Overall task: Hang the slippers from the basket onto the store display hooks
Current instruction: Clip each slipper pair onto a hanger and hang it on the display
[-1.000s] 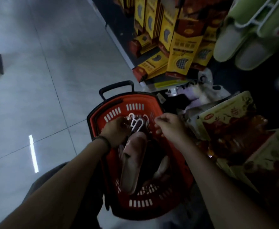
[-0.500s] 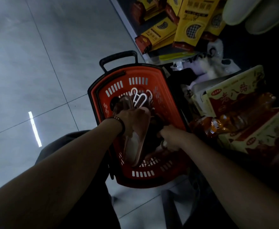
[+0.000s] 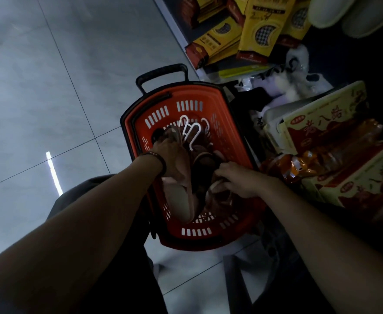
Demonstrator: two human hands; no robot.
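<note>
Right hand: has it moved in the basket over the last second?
Yes. The right hand went from beside the white hangers at the far end of the red basket toward its near end, and now grips a slipper.

arms: you are holding both stretched forward and down | left hand [image 3: 171, 160]: you are gripping pink slipper [image 3: 181, 200] | right hand [image 3: 239, 180]: you are curling fingers round brown slipper [image 3: 220, 199]

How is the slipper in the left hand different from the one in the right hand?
The left hand grips the pink slipper, its pale sole showing in full; the right hand grips the other slipper, mostly hidden, lower in the basket. Both look pinkish.
</note>
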